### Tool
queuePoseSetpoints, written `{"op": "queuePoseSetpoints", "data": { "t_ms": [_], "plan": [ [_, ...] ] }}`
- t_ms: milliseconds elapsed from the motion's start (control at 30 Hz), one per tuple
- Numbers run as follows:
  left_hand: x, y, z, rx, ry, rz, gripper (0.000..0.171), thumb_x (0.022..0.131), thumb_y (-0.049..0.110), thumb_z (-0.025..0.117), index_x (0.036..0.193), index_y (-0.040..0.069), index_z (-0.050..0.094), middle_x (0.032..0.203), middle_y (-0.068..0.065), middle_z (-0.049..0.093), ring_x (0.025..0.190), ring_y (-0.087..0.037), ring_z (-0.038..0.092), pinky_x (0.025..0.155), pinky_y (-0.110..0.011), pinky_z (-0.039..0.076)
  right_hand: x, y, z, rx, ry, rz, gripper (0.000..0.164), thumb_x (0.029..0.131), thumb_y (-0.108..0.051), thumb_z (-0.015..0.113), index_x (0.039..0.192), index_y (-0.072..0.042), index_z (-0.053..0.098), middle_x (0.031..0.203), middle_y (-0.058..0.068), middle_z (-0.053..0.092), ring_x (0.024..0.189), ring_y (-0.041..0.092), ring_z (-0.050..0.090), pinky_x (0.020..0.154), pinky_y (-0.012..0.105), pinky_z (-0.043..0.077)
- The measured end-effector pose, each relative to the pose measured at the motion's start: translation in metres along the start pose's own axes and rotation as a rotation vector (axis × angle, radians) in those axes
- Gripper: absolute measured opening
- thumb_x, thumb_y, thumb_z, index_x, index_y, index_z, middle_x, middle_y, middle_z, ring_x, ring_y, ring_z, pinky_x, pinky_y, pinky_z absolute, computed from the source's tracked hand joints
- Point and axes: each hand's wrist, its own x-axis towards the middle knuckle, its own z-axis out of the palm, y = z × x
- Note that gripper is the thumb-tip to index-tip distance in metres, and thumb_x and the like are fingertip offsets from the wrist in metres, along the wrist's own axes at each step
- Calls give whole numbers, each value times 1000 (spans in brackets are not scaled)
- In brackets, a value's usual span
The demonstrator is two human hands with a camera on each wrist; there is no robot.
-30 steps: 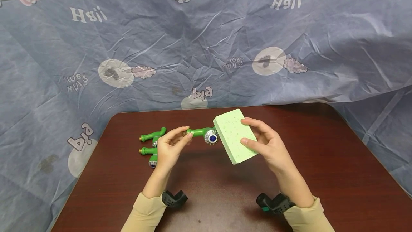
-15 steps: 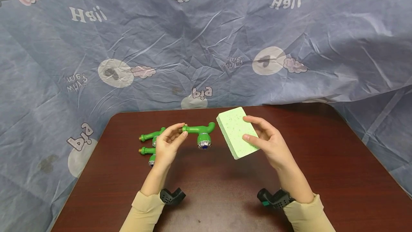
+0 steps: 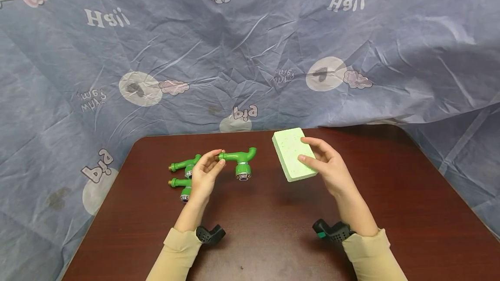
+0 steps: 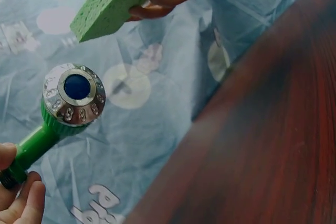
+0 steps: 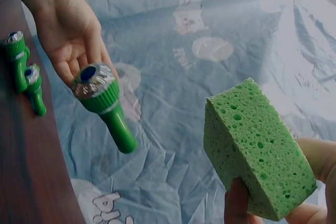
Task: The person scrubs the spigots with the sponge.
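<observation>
My left hand (image 3: 204, 176) pinches a green faucet (image 3: 236, 157) by its threaded inlet end, above the table. The faucet's round knob (image 4: 77, 87), silver with a blue centre, hangs below the body in the head view and its spout points right. To the right, my right hand (image 3: 326, 164) grips a pale green sponge (image 3: 293, 153) by its right side, thumb on the near face. In the right wrist view the sponge (image 5: 257, 150) shows its pores, and a gap separates it from the faucet (image 5: 118, 127).
Two more green faucets, one farther back (image 3: 183, 165) and one nearer (image 3: 179, 183), lie on the dark red-brown table (image 3: 273, 237) left of my left hand, which partly hides them. A blue printed cloth (image 3: 234, 55) hangs behind the table.
The sponge has moved right, away from the faucet, which it partly covered a second ago. The faucet has shifted slightly left and turned so its knob now points down.
</observation>
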Motion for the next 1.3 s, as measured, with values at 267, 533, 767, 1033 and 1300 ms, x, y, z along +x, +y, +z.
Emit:
{"op": "queuePoseSetpoints", "data": {
  "t_ms": [267,533,767,1033,1300],
  "plan": [
    [1,-24,-9,48,47,-17,34,87,-10,60,120,-14,52,112,-10,62,95,-15,59,85,-30,53,11,15,-13,-54,52,90,41,84,-2,68,123,-9,56,102,4,58,76,10,64,59,22,54],
    [-3,-41,-12,100,88,-91,32,89,-9,56,120,-11,50,117,-15,58,101,-16,54,84,-20,48,21,42,-29,-83,93,210,49,84,-8,71,128,-5,51,96,2,62,71,10,64,59,24,54],
    [-4,-53,-18,141,130,-159,32,89,-10,55,121,-14,48,124,-32,50,106,-23,53,83,-17,47,26,66,-43,-143,86,277,56,85,-9,69,135,-1,44,120,8,44,67,9,62,59,24,53],
    [-3,-64,-26,152,145,-171,32,89,-11,54,120,-13,49,123,-33,49,100,-18,55,80,-16,48,30,89,-58,-172,68,335,58,86,-12,69,137,-2,42,134,15,36,67,7,59,59,22,51],
    [-2,-66,-28,185,140,-143,31,89,-12,54,120,-14,50,120,-33,49,100,-25,53,78,-15,45,30,105,-67,-237,74,382,61,86,-20,70,139,-7,43,147,11,27,70,7,54,61,22,46]
  ]
}}
